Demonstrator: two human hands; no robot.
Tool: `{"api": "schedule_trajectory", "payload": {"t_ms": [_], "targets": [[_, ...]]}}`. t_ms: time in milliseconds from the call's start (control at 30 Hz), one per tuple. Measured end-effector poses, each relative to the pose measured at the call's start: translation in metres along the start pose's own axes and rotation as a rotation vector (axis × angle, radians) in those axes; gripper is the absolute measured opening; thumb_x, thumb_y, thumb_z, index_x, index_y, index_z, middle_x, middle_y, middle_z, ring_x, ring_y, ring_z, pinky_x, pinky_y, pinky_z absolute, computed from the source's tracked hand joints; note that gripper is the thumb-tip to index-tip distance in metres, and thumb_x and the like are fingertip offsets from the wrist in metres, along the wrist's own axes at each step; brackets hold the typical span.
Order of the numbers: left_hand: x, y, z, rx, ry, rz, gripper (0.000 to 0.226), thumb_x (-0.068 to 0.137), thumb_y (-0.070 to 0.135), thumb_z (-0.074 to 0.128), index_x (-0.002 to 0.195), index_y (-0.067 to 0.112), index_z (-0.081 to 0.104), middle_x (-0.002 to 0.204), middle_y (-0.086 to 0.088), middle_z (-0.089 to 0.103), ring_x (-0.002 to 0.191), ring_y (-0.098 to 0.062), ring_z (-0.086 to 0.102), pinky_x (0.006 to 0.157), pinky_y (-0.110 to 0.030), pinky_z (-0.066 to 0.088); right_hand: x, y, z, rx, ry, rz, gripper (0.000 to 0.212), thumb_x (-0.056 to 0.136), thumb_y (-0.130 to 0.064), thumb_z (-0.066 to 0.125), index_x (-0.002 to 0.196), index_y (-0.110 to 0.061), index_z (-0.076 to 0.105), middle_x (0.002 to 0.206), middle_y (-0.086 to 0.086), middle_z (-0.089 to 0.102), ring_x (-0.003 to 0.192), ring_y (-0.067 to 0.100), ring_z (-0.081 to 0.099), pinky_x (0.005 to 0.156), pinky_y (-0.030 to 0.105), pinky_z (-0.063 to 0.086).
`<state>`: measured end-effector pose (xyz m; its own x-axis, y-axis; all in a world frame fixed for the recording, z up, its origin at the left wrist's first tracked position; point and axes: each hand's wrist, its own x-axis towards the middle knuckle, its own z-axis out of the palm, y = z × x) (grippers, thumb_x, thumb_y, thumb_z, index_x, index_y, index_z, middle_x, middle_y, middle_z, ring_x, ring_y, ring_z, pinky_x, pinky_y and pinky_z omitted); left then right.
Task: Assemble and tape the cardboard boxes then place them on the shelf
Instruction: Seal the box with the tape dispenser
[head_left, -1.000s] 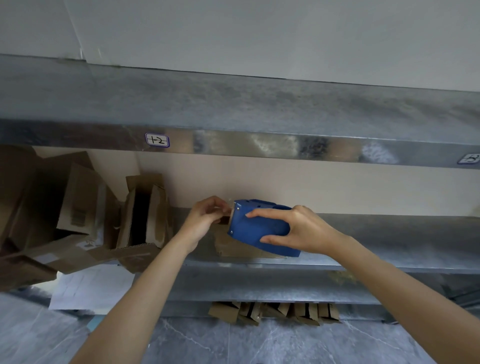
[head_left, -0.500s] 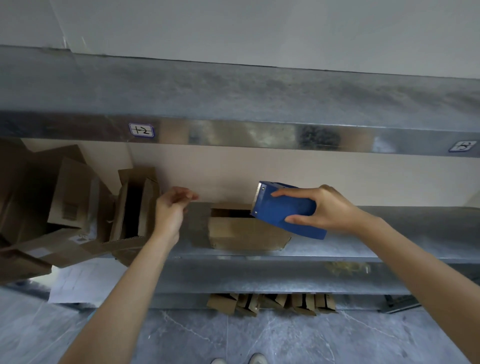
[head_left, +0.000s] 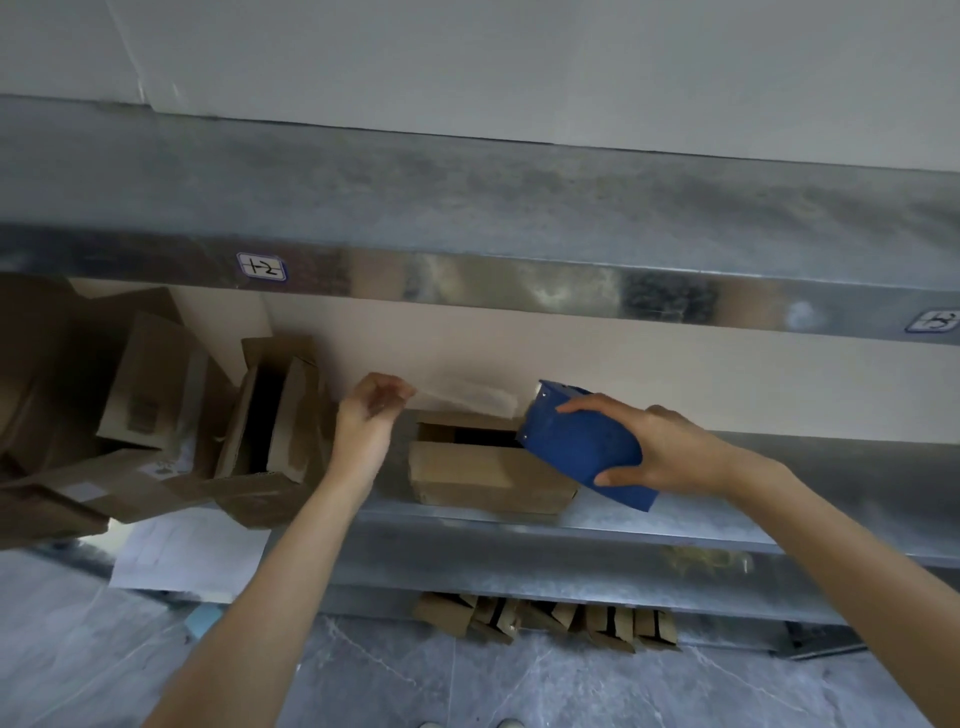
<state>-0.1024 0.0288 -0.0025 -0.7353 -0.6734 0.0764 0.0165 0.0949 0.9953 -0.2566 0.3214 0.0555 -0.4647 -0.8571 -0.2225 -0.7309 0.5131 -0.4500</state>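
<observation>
A small cardboard box (head_left: 483, 475) stands on the metal shelf (head_left: 675, 525), its top open at the back. My right hand (head_left: 660, 449) grips a blue tape dispenser (head_left: 582, 447) just above the box's right end. A strip of clear tape (head_left: 467, 397) stretches from the dispenser leftward. My left hand (head_left: 371, 415) pinches the free end of that tape, above and left of the box.
Several opened and flattened cardboard boxes (head_left: 156, 415) crowd the shelf's left end. An upper shelf (head_left: 467, 208) with a label (head_left: 261, 266) overhangs. Folded cartons (head_left: 545, 618) lie under the bottom shelf on the grey floor, and white paper (head_left: 176, 551) lies at left.
My hands have drawn apart: the left pulled a strip of tape out to the left, the right carried the dispenser to the right, uncovering the box.
</observation>
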Motion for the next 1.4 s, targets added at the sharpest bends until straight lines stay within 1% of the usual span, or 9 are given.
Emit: {"api": "schedule_trajectory", "payload": {"t_ms": [267, 367, 533, 700, 833, 1100, 1200, 1300, 1400], "targets": [[-0.018, -0.017, 0.009, -0.035, -0.076, -0.068, 0.029, 0.086, -0.010, 0.064, 0.088, 0.014, 0.049, 0.115, -0.003, 0.068, 0.118, -0.012, 0.060, 0.099, -0.024, 0.043, 0.013, 0.013, 0.011, 0.130, -0.072, -0.016, 0.072, 0.083, -0.030, 0.077, 0.135, -0.051, 0.032, 0.110, -0.005, 0.059, 0.083, 0.018, 0.058, 0.064, 0.022, 0.043], [-0.021, -0.016, 0.014, -0.014, -0.076, -0.058, 0.032, 0.084, -0.015, 0.064, 0.088, 0.012, 0.048, 0.118, -0.009, 0.066, 0.117, -0.012, 0.059, 0.097, -0.016, 0.045, 0.015, 0.019, 0.013, 0.157, -0.113, -0.019, 0.070, 0.085, -0.030, 0.075, 0.136, -0.050, 0.031, 0.113, -0.008, 0.058, 0.083, 0.013, 0.059, 0.064, 0.017, 0.045], [-0.024, -0.016, 0.022, 0.043, -0.034, -0.062, 0.033, 0.082, -0.014, 0.067, 0.084, 0.011, 0.046, 0.106, -0.007, 0.066, 0.111, -0.012, 0.062, 0.098, -0.020, 0.047, 0.016, 0.023, 0.017, 0.221, -0.187, -0.078, 0.057, 0.094, -0.025, 0.065, 0.139, -0.043, 0.034, 0.134, -0.013, 0.049, 0.108, 0.014, 0.056, 0.091, 0.031, 0.047], [-0.026, -0.026, 0.020, 0.143, 0.008, -0.083, 0.031, 0.082, -0.006, 0.072, 0.084, 0.012, 0.047, 0.103, -0.019, 0.061, 0.111, -0.023, 0.059, 0.102, -0.038, 0.043, 0.018, 0.027, 0.017, 0.262, -0.199, -0.077, 0.061, 0.091, -0.022, 0.070, 0.137, -0.040, 0.034, 0.129, -0.009, 0.051, 0.103, 0.016, 0.059, 0.085, 0.034, 0.051], [-0.031, -0.033, 0.017, 0.116, -0.032, -0.108, 0.031, 0.083, -0.008, 0.069, 0.084, 0.013, 0.047, 0.111, -0.006, 0.068, 0.113, -0.008, 0.062, 0.105, -0.038, 0.047, 0.017, 0.031, 0.021, 0.355, -0.209, -0.064, 0.061, 0.091, -0.019, 0.070, 0.137, -0.037, 0.033, 0.133, -0.009, 0.049, 0.107, 0.015, 0.058, 0.086, 0.032, 0.052], [-0.022, -0.038, 0.015, 0.160, -0.040, -0.083, 0.032, 0.081, -0.007, 0.073, 0.086, 0.013, 0.049, 0.105, -0.008, 0.066, 0.108, -0.013, 0.062, 0.103, -0.036, 0.046, 0.013, 0.025, 0.022, 0.349, -0.148, -0.039, 0.056, 0.094, -0.032, 0.065, 0.137, -0.048, 0.034, 0.134, -0.014, 0.052, 0.110, 0.007, 0.058, 0.092, 0.028, 0.048], [-0.020, -0.041, 0.016, 0.169, -0.057, -0.103, 0.034, 0.081, -0.004, 0.075, 0.087, 0.017, 0.048, 0.110, -0.015, 0.063, 0.112, -0.020, 0.060, 0.103, -0.039, 0.046, 0.010, 0.022, 0.017, 0.237, -0.079, -0.007, 0.056, 0.087, -0.052, 0.066, 0.132, -0.057, 0.034, 0.108, -0.003, 0.067, 0.078, 0.008, 0.062, 0.072, 0.028, 0.051], [-0.021, -0.048, 0.013, 0.222, -0.076, -0.106, 0.037, 0.080, 0.000, 0.077, 0.088, 0.019, 0.047, 0.110, -0.008, 0.062, 0.118, -0.018, 0.056, 0.097, -0.029, 0.041, 0.012, 0.018, 0.008, 0.113, 0.019, -0.023, 0.054, 0.082, -0.062, 0.066, 0.127, -0.065, 0.035, 0.072, 0.000, 0.063, 0.051, 0.008, 0.050, 0.050, 0.019, 0.036], [-0.024, -0.056, 0.009, 0.306, -0.100, -0.095, 0.042, 0.077, 0.002, 0.080, 0.091, 0.020, 0.045, 0.102, 0.010, 0.060, 0.115, -0.013, 0.055, 0.092, -0.022, 0.037, 0.018, 0.015, -0.002, 0.168, 0.042, -0.040, 0.053, 0.081, -0.059, 0.069, 0.126, -0.066, 0.042, 0.105, -0.024, 0.066, 0.078, -0.001, 0.061, 0.065, 0.015, 0.046]]}}
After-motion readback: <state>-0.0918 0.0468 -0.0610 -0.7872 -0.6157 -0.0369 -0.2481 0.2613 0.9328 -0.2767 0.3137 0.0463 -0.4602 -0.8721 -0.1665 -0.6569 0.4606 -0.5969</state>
